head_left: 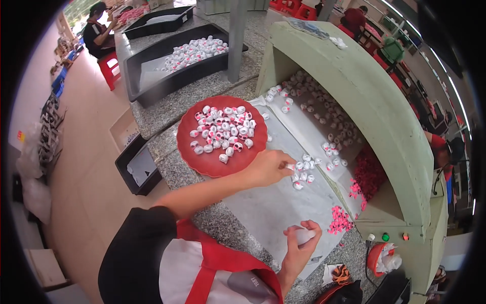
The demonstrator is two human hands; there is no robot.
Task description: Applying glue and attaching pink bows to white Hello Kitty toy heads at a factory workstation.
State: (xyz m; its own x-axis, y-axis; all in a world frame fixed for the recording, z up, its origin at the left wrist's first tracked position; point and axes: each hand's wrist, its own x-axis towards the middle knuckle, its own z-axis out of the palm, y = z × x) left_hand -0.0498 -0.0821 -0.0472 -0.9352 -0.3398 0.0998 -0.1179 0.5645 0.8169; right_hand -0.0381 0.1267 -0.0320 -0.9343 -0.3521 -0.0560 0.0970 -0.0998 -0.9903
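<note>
My left hand [271, 167] reaches over the paper-covered worktop, finger and thumb pinched on a small white figure head [290, 166]. Just beyond it several more white heads [304, 176] lie in a loose cluster on the white paper [258, 202]. Nearer to me, my right hand [298, 248] has its fingers curled round a small white object [305, 236], its kind hard to make out. Small pink pieces [340, 220] are heaped to the right of that hand. A round red plate [187, 144] behind my left forearm carries many white heads with pink and dark marks.
An arched pale green machine hood [354, 71] stands at the right, with more heads and pink pieces inside. Black trays [147, 96] rest on the granite top at the back left. A red container [374, 258] sits by the hood's buttons. Other people [96, 35] sit farther off.
</note>
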